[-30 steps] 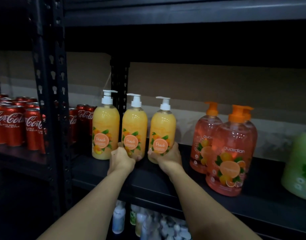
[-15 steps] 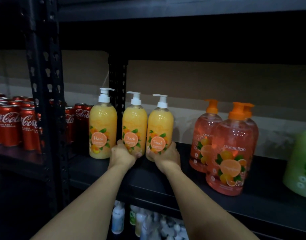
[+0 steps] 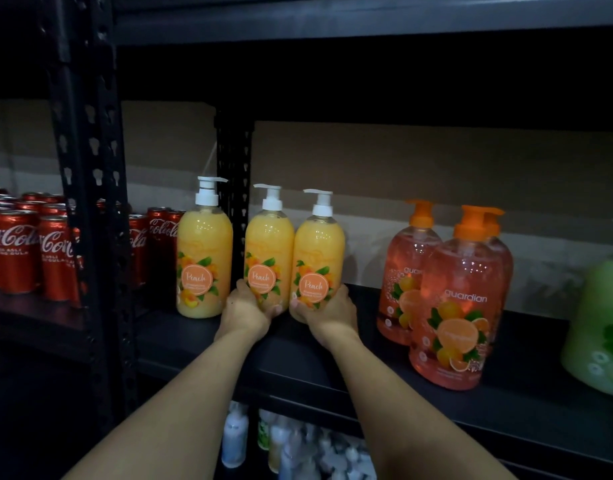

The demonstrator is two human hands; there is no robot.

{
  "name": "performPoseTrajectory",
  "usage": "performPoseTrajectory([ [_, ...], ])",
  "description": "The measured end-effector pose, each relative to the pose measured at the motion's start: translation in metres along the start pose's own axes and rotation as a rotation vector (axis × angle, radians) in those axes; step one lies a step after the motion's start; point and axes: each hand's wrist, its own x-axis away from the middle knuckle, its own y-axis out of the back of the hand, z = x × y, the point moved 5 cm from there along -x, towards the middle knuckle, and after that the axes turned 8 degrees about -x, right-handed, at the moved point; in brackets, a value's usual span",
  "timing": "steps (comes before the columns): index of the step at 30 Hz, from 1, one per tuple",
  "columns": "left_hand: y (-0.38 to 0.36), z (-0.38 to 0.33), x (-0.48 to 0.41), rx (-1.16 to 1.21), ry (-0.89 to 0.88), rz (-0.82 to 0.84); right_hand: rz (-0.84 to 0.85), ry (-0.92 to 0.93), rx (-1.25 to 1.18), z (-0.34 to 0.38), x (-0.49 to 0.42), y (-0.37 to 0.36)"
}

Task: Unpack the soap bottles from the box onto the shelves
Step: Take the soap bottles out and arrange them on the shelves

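Note:
Three yellow peach soap bottles with white pumps stand upright on the black shelf (image 3: 326, 362). The left bottle (image 3: 204, 258) stands alone, untouched. My left hand (image 3: 247, 308) grips the base of the middle bottle (image 3: 268, 251). My right hand (image 3: 327, 311) grips the base of the right bottle (image 3: 318, 254). These two bottles stand side by side, almost touching. The box is out of sight.
Orange guardian soap bottles (image 3: 461, 306) stand to the right, a green bottle (image 3: 599, 334) at the far right edge. Red cola cans (image 3: 17, 251) fill the neighbouring shelf beyond the black upright post (image 3: 90, 202). More bottles (image 3: 291, 445) sit on the shelf below.
Both hands have pushed the middle and right bottles a little further back on the shelf and closer together. The left bottle has stayed put.

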Motion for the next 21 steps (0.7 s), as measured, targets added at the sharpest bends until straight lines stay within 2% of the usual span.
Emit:
performPoseTrajectory([
  [5, -0.0013, -0.0002, -0.0017, -0.012, 0.011, 0.011, 0.051, -0.022, 0.038, -0.0014, -0.0006, -0.0048],
  [21, -0.0007, 0.0020, -0.0015, 0.005, 0.032, 0.017, 0.036, -0.054, 0.053, -0.0025, -0.0017, -0.0097],
])
